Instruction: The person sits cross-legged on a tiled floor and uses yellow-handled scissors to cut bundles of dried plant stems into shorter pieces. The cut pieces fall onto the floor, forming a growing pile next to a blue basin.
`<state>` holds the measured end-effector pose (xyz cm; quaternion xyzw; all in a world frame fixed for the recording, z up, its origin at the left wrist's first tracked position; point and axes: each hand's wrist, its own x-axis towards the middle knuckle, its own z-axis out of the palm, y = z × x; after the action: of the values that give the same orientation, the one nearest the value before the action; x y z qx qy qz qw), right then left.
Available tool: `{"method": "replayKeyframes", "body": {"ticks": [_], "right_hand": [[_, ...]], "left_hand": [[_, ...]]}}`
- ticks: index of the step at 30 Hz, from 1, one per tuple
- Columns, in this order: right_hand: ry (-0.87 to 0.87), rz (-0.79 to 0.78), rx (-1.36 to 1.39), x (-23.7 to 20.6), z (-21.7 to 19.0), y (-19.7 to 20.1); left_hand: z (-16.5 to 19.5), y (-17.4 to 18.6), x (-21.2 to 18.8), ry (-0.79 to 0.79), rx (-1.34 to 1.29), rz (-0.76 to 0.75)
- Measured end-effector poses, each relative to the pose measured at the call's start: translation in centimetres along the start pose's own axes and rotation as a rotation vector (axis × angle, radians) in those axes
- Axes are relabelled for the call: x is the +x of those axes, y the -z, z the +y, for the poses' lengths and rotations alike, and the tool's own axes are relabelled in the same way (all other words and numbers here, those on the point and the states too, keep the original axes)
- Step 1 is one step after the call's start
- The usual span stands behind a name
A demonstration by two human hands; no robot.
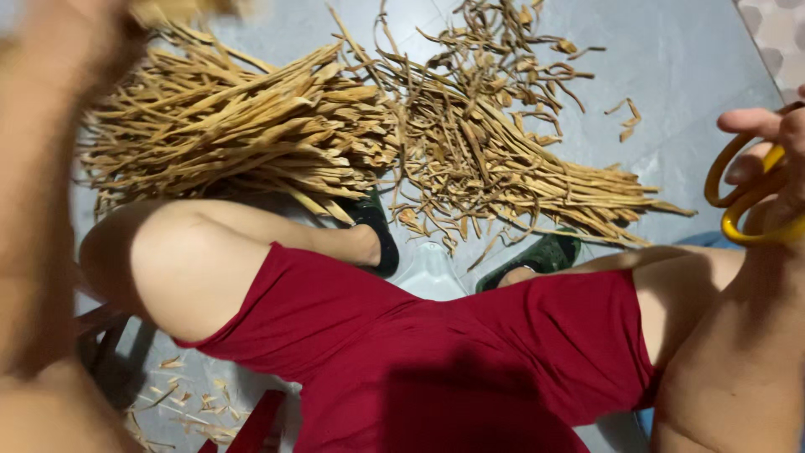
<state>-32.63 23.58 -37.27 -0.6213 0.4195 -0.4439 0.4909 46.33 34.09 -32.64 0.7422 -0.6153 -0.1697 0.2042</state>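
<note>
Grey floor (688, 59) under dried strips (251, 126)

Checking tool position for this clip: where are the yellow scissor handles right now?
In the head view, the yellow scissor handles sit at the far right edge, looped over the right hand, above the right knee.

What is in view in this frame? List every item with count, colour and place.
straight sticks: one big pile, tan, upper left on floor
curly scraps: one loose pile, tan, upper middle to right
small chips: scattered, tan, lower left floor
floor: grey, smooth
scissor handles: two loops, yellow, right edge
shoes: two, dark green, centre
shorts: one, red, lower centre
left hand: blurred, raised upper left, seems to grip sticks
right hand: right edge, fingers through scissor handles
</note>
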Motion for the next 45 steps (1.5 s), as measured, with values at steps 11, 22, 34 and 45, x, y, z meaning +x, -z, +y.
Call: {"method": "replayKeyframes", "body": {"ticks": [11,22,34,45], "right_hand": [[-0.043,0.198,-0.053,-1.9,-1.7,-0.7],[-0.222,0.438,0.114,-2.3,-5.3,2.1],[-0.225,0.515,0.223,-2.8,-3.8,7.3],[-0.188,0.576,0.249,-3.8,-8.7,3.3]], "left_hand": [[0.3,-18.9,0.1,0.278,0.593,-0.865],[14.3,-24.8,12.3,-0.328,0.270,-0.475],[40.9,-55.8,11.7,-0.532,0.142,-0.824],[42.0,-57.1,4.6,-0.505,0.435,-0.748]]}}
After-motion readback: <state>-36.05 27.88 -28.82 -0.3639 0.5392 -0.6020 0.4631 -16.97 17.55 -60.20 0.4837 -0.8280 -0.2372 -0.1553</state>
